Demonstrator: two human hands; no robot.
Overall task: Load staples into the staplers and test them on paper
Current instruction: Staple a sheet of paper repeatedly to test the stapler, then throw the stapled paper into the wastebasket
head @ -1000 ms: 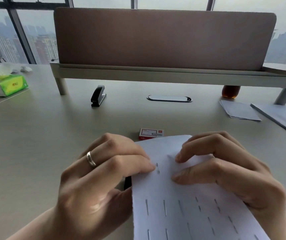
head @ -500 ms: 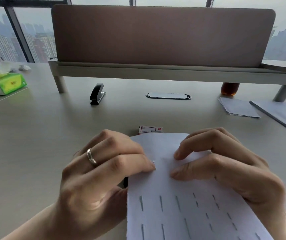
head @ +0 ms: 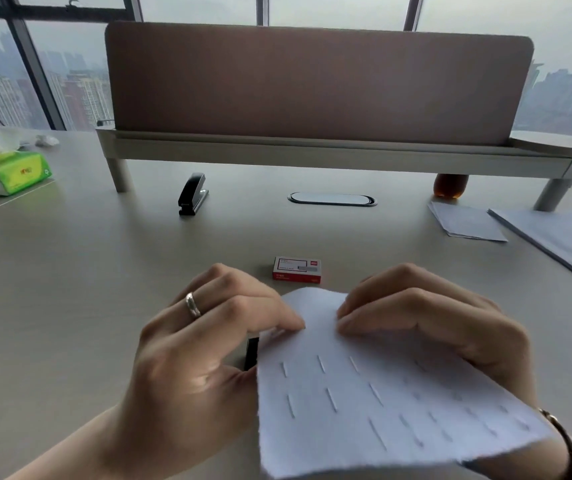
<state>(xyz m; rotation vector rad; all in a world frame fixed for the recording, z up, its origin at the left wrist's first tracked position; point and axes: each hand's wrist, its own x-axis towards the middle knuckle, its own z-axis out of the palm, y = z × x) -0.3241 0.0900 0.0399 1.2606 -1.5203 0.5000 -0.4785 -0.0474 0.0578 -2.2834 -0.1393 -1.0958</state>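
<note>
Currently the paper (head: 374, 403) lies in the lower centre of the frame, above the desk (head: 70, 289), already carrying several rows of staples. It is thin, light and limp; it will likely buckle if held by one corner, so grasp it near the edge being stapled, with support on both sides. The left hand (head: 191, 362) sits at lower left, knuckles up, fingers (head: 288, 318) curled and pinching the sheet's upper left edge; a dark object (head: 251, 353), probably a stapler, shows just beneath that edge, mostly hidden. The right hand (head: 426, 327) arches over the sheet at lower right, its curled fingertips pressing on the top surface; whether the thumb grips underneath cannot be determined. A staple box (head: 297, 269) rests just beyond the hands; a second stapler (head: 192, 194) stands well apart, upper left of centre.
</note>
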